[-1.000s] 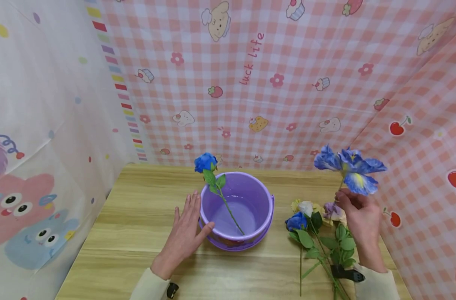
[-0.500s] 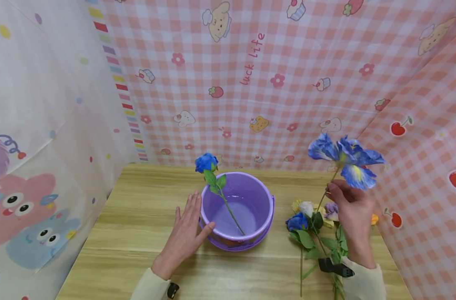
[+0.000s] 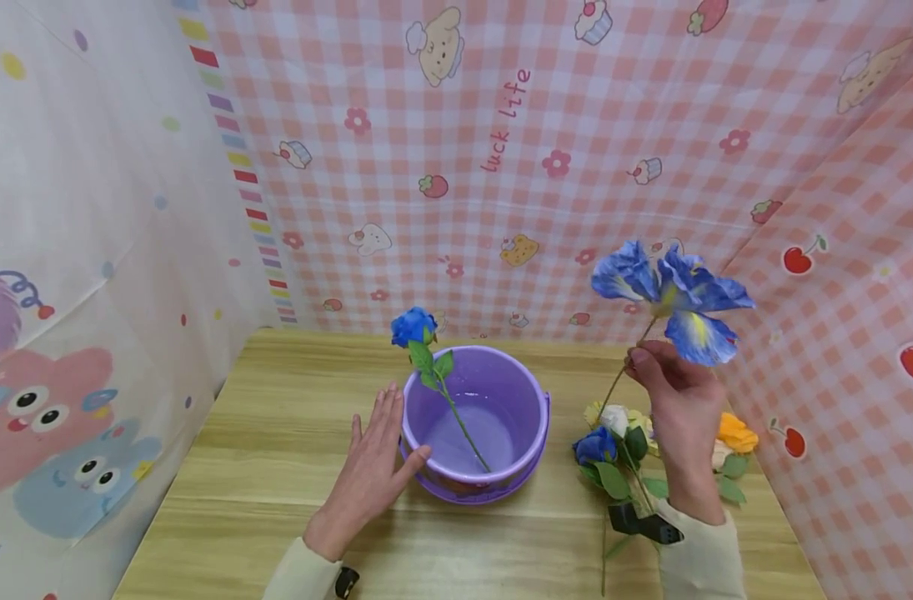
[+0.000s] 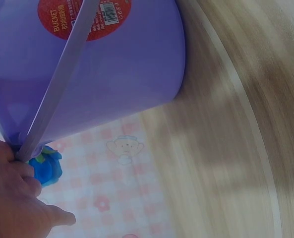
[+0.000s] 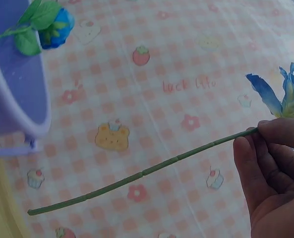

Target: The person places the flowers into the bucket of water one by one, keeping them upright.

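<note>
Blue petals streaked with yellow top the long-stemmed flower that you pinch between thumb and fingertips of your right hand, just under the bloom. You hold it raised above the right part of the table, its green stem slanting down to the left, the lower end apart from the purple bucket. Your left hand lies with fingers extended, touching the bucket's left side. Inside the bucket, a blue rose leans over the back-left rim, its stem crossing the interior toward the front. Beneath your right hand, more flowers lie on the table: another blue rose, a white bloom and an orange bloom. Pink checked cloth hangs behind.
</note>
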The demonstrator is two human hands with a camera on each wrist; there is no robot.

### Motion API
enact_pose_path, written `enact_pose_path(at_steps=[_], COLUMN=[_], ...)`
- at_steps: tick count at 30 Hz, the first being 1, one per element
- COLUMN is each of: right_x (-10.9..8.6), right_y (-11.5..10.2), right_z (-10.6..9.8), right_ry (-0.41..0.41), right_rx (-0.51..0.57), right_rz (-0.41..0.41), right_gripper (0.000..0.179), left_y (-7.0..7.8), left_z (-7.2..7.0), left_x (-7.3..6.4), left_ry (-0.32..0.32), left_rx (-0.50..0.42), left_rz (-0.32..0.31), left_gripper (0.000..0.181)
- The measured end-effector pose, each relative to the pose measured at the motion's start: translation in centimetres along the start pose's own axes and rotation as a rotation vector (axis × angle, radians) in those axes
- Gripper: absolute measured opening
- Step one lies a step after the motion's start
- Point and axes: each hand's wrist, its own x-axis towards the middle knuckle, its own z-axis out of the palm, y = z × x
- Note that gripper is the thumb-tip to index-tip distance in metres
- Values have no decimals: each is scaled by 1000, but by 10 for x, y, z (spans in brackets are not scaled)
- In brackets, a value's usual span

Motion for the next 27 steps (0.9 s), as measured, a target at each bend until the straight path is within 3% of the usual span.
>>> enact_pose_path(at_steps=[9, 27], right_x=[-3, -11], right_y=[-5, 11], right_z=[29, 72], right_ry=[-75, -201], right_rx=[-4, -114], right_rz=[-55, -49], right_gripper=[14, 11], left_y=[0, -1], left_z=[0, 1], left_x=[-1, 0], left_ry=[0, 9], left_rx=[5, 14], left_rz=[-2, 2], left_gripper=[89, 89])
